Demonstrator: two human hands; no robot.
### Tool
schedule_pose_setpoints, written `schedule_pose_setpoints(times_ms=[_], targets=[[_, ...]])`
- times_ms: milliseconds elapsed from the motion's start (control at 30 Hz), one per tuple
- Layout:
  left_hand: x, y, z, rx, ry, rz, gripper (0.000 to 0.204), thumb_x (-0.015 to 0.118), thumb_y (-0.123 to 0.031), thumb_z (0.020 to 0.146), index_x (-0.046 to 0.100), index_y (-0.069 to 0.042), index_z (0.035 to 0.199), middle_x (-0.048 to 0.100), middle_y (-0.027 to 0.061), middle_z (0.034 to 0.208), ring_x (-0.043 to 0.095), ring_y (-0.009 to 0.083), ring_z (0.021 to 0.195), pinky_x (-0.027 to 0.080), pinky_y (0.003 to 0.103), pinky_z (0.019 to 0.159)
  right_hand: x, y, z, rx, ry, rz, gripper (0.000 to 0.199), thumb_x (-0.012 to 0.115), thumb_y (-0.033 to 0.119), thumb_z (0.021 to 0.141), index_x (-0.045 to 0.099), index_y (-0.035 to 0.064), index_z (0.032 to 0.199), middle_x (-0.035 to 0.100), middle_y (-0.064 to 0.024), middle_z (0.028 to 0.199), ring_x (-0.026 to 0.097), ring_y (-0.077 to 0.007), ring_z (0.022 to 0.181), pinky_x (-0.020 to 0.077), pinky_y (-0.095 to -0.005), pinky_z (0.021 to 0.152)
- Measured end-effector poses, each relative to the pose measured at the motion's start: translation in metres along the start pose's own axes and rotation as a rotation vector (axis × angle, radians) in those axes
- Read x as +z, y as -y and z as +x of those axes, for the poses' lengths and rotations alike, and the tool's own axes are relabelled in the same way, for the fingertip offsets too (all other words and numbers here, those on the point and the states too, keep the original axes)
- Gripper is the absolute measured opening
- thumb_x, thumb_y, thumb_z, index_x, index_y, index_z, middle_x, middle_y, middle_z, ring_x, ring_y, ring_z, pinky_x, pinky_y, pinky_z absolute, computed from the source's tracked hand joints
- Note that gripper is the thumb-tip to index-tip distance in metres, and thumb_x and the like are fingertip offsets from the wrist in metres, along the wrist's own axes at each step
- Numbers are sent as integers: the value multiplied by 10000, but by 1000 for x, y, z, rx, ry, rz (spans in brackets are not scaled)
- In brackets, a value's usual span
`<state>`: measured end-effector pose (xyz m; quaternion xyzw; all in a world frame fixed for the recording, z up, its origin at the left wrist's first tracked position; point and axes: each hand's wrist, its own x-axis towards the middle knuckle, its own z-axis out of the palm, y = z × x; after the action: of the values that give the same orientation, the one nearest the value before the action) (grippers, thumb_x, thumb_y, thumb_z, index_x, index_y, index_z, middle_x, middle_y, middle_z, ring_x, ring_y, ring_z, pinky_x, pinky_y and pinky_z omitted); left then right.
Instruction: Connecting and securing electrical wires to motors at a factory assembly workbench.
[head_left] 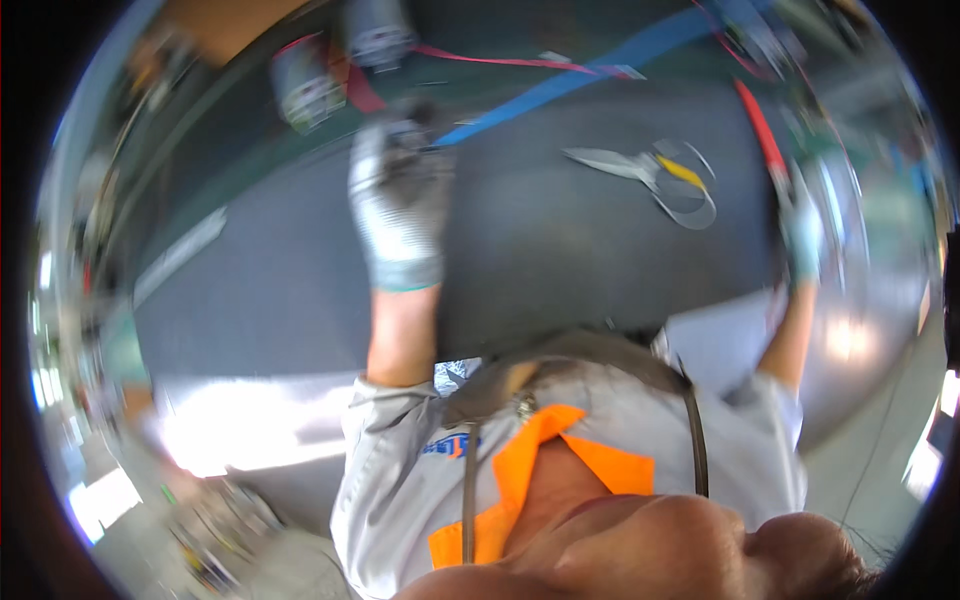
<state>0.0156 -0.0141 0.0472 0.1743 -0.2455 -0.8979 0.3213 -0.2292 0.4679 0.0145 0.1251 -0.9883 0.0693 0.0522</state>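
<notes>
My left hand (400, 195), in a pale glove with dark fingertips, is closed at the near end of a long blue strip (560, 85). The strip runs from its fingers up to the far right. My right hand (803, 225), also gloved, is at the right edge of the dark work surface (600, 265). Its blurred fingers seem closed on the lower end of a slim red stick-like thing (760, 125). Between the hands lie metal scissors (640, 170) with yellow wrapping on the handle, blades pointing left.
Two pale cylinders (305, 90) stand at the far left, beyond my left hand. A thin red band (500, 60) stretches right from them. A pale strip (180, 255) lies on the left side. Blurred tools (215, 530) are at the lower left.
</notes>
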Motion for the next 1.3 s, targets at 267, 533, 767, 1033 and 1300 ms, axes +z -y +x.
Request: schedule_pose_setpoints(times_ms=[267,533,767,1033,1300], targets=[[25,-18,-14,100,90,-39,282,598,-245,1001,645,-13,1155,699,152,1147,668,300,1085,518,443,971,-30,191,31,-244,477,1251,461,649,77,939,568,-56,1373,670,-123,1239,642,-173,1034,493,-262,926],[27,-31,-5,94,149,-66,259,579,-232,1013,629,-31,1169,691,162,1178,676,305,1092,541,493,990,-16,405,65,-667,868,1074,460,699,155,893,620,-63,1290,690,-83,1113,640,-131,975,511,-264,874],[37,-39,-15,30,172,-36,273,534,-195,1021,673,-8,1164,702,70,1021,661,166,936,522,342,875,-6,447,63,-836,1053,1140,208,628,33,865,694,-15,1057,677,-27,893,625,-76,769,502,-228,674],[28,-28,17,-38,127,-120,282,556,-257,1026,615,-6,1140,702,144,1063,679,281,942,552,448,888,-25,408,52,-749,651,951,347,593,39,922,646,-35,1257,698,-95,1071,641,-125,964,507,-262,858],[25,-36,35,27,134,12,186,533,-202,1026,582,-39,1102,689,130,967,679,281,873,580,467,815,-31,58,66,-494,75,448,464,563,162,1023,502,74,1474,540,-115,1478,545,-227,1314,408,-358,1111]])
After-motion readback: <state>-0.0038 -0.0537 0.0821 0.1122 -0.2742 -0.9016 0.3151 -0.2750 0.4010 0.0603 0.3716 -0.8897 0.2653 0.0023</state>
